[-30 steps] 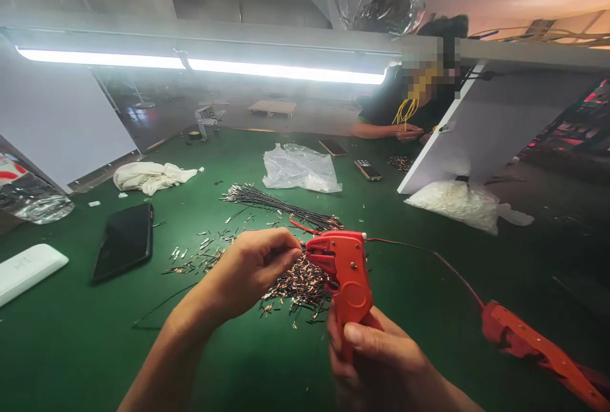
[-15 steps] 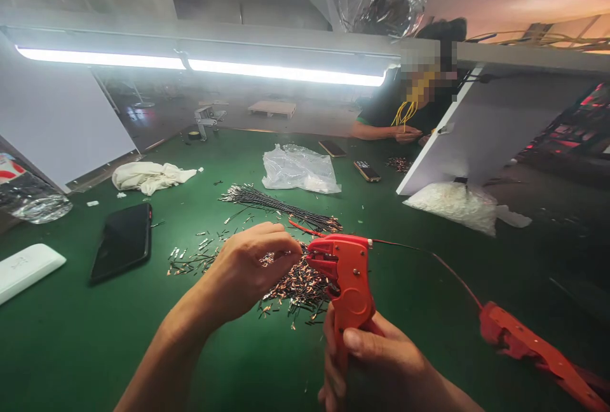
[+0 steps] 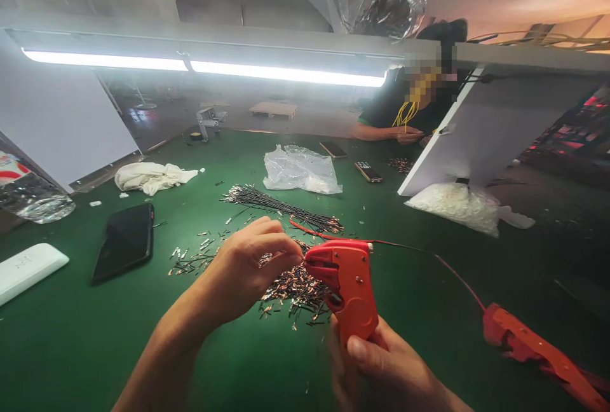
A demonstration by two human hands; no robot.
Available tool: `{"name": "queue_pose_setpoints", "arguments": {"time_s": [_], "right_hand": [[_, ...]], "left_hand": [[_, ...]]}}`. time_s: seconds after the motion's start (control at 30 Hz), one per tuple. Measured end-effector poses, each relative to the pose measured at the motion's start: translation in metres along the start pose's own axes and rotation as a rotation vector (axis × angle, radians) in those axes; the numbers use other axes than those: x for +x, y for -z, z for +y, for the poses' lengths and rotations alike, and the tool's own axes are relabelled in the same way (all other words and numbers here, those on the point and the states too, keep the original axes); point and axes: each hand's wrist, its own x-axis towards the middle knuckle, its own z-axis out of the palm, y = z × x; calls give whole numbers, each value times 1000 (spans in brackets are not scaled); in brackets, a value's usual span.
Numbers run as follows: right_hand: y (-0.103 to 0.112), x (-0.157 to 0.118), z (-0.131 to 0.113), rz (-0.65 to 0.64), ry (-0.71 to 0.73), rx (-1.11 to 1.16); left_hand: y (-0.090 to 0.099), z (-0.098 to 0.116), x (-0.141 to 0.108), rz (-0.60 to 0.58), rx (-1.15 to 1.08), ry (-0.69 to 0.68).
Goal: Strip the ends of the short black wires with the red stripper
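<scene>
My right hand (image 3: 388, 361) is wrapped round the handle of a red wire stripper (image 3: 355, 288), held upright with its jaws facing left. The fingers under its handle are partly blurred. My left hand (image 3: 252, 262) is closed, thumb and forefinger pinched together right at the jaw tips. Whatever they pinch is too small or hidden to make out. Below the jaws lies a heap of short black wire offcuts with copper ends (image 3: 298, 291). Behind it rests a bundle of black wires (image 3: 281, 206). A thin red cord (image 3: 400, 244) passes behind the stripper.
A second red tool (image 3: 538, 351) lies at the right. On the green table (image 3: 229, 367) are a black phone (image 3: 124, 240), a white case (image 3: 31, 270), a cloth (image 3: 152, 178) and plastic bags (image 3: 300, 170). Across the table, a co-worker's hands (image 3: 410, 135) hold yellow wires.
The wire stripper has shifted slightly to the right and down, and its jaw gap looks different. My right fingers have moved on the handle. My left hand stays pinched at the jaws.
</scene>
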Motion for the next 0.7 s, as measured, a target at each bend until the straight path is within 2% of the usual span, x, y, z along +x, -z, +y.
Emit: {"name": "queue_pose_setpoints", "arguments": {"time_s": [0.23, 0.4, 0.57, 0.7], "right_hand": [[-5, -3, 1, 60, -77, 29], [-9, -4, 1, 111, -88, 28], [-5, 0, 11, 202, -101, 96], [-2, 4, 15, 153, -70, 152]], "left_hand": [[-8, -9, 1, 11, -56, 93], [-8, -17, 0, -32, -9, 119], [-9, -23, -1, -97, 51, 169], [-10, -24, -2, -86, 57, 167]]}}
